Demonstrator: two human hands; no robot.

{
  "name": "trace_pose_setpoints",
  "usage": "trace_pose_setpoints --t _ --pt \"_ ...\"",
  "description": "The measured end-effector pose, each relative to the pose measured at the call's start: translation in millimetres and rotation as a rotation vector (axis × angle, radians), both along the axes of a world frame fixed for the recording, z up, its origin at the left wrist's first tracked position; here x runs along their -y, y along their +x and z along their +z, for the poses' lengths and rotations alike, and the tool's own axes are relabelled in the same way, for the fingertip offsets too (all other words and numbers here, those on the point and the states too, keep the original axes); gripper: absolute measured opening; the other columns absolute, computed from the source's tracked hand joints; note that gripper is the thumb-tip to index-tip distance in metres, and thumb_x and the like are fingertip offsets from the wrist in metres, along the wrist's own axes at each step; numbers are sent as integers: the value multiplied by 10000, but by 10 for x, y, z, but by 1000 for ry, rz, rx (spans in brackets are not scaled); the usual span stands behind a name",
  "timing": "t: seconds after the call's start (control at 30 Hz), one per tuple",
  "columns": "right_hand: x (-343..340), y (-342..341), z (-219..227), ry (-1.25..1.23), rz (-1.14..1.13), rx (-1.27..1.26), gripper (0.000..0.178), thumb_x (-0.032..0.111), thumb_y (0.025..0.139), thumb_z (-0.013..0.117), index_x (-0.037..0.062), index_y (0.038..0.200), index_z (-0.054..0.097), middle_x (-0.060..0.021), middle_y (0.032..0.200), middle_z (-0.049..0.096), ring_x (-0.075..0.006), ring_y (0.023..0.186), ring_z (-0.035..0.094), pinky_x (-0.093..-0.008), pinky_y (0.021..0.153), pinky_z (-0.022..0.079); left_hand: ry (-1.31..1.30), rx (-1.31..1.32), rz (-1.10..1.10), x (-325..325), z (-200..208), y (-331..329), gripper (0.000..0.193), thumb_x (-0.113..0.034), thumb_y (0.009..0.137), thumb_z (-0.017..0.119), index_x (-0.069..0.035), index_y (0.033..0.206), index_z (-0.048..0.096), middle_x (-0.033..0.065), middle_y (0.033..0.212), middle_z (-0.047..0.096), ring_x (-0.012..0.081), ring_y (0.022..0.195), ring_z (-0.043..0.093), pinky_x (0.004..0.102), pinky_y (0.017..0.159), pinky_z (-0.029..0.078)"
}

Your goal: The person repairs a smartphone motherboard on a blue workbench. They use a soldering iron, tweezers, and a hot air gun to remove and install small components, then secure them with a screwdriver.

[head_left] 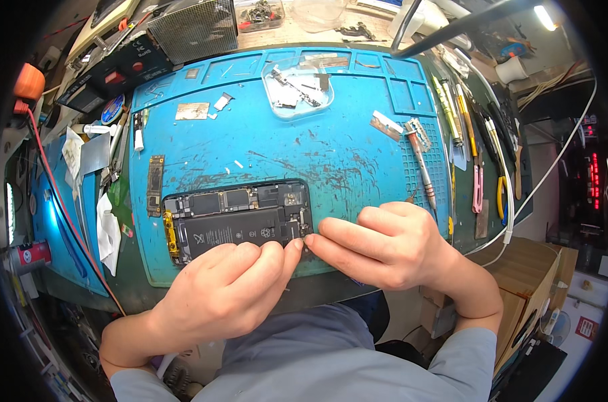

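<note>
An opened smartphone (pixel 292 195) lies sideways on the blue work mat (pixel 250 147), its black battery (pixel 213 232) and circuit boards laid bare. Yellow film or tape (pixel 170 234) covers its left end. My left hand (pixel 233 288) reaches across the phone's near edge, thumb and fingers closed in a pinch at the lower right corner. From the other side my right hand (pixel 381 246) meets it there, fingers also pinched together. The fingertips almost touch. Whatever they hold, if anything, is too small and covered to make out.
A clear plastic box (pixel 298 90) of small metal parts stands at the mat's far side. Tweezers and screwdrivers (pixel 461 114) lie along the right. A metal-handled tool (pixel 423 164) rests on the mat, and a narrow circuit board (pixel 155 185) lies left of the phone.
</note>
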State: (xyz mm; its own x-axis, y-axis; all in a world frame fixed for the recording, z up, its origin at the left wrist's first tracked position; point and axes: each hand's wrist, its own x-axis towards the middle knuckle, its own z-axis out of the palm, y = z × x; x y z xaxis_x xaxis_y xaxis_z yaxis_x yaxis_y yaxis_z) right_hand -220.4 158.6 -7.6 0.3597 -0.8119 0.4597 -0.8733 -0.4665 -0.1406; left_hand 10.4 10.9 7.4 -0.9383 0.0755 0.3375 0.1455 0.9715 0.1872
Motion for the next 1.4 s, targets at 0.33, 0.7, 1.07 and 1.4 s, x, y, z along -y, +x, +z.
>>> trace_pose_setpoints --t 0.33,0.7,1.07,1.4 --pt "3 45 -61 -74 -41 17 409 135 670 755 79 1069 821 21 1027 733 -70 600 486 -233 468 358 0 -4 -5 17 -30 29 400 -39 789 790 52 1177 770 43 984 587 120 680 513 269 568 447" --pt "-12 31 13 -12 -19 -28 295 119 753 764 39 1034 801 -43 1090 687 -98 660 563 -250 497 444 40 6 0 21 1 -1 397 -32 788 785 69 1171 762 60 1013 606 133 688 537 284 580 474" --pt "-17 64 -49 -85 -56 12 383 134 693 745 75 1064 820 8 1038 726 -76 611 509 -236 478 376 15 5 -12 30 13 34 464 -38 728 766 75 1178 759 72 1039 624 144 716 580 287 617 510" --pt "-44 47 -6 -60 -36 -65 329 136 746 752 42 1060 789 -26 1093 686 -101 678 568 -254 517 454 -29 -38 7 -22 -16 9 364 -26 829 790 77 1176 752 51 996 603 127 707 562 288 597 488"
